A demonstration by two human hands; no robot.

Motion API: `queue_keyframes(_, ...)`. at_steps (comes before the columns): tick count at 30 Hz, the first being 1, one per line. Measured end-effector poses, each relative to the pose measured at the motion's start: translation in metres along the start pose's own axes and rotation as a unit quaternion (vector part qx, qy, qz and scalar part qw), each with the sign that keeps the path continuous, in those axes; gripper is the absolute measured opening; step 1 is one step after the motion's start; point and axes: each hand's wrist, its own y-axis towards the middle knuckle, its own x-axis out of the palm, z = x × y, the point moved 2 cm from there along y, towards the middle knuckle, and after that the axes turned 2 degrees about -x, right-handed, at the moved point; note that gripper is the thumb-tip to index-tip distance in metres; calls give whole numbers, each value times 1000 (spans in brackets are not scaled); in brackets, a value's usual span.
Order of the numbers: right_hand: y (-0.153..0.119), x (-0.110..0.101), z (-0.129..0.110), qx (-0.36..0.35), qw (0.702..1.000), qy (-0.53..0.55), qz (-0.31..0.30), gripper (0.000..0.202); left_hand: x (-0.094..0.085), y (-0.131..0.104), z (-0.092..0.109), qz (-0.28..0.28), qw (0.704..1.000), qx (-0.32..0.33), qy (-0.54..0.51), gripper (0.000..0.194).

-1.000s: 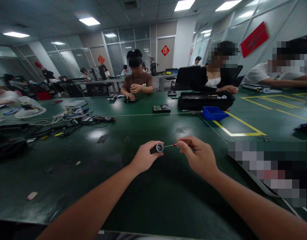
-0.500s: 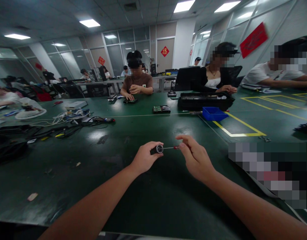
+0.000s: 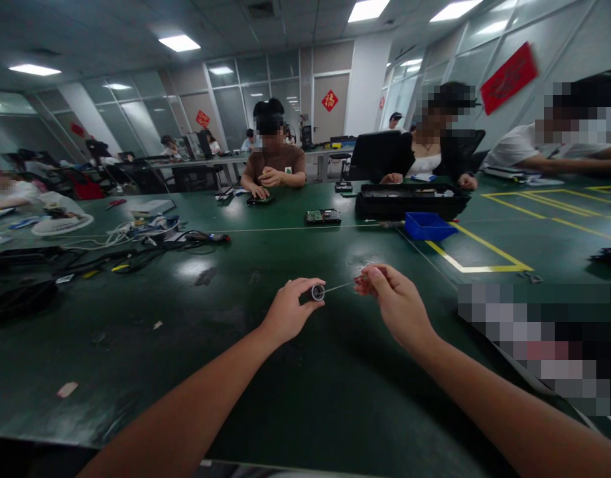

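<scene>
My left hand [image 3: 291, 309] pinches a small dark round part [image 3: 316, 292] with a pale ring at its face, held between thumb and fingers above the table. In my right hand [image 3: 395, 299] is a screwdriver [image 3: 339, 287]; its fingers wrap the handle, which is mostly hidden. The thin metal shaft points left and reaches the round part's edge. Whether the tip sits inside it or only touches it, I cannot tell. Both hands are over the green table [image 3: 305, 398].
Ahead lie a hard drive [image 3: 323, 216], a blue bin [image 3: 428, 226] and a long black housing [image 3: 409, 201]. Tangled cables [image 3: 150, 232] and a white fan-like part [image 3: 61, 222] are at left. Co-workers sit across the table and at right.
My right hand has turned, its fingers closing round the screwdriver handle, and the shaft now slants up to the right. My left hand is nearly still. A co-worker's hands at right have moved apart.
</scene>
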Motion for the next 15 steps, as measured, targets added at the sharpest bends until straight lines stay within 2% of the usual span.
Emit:
queue_keyframes(2,-5,1,-6,-44,995,-84,-14,27,0,0,1,4,1000,4,5,36)
queue_keyframes(6,-14,3,-16,-100,978,-174,-53,23,-1,1,1,14,1000,0,20,36)
queue_keyframes(11,-16,4,-17,-98,976,-161,-112,23,-1,1,-3,18,999,1,28,38)
queue_keyframes(15,-15,3,-15,-94,974,-184,-96,25,-1,0,-6,17,999,3,34,39)
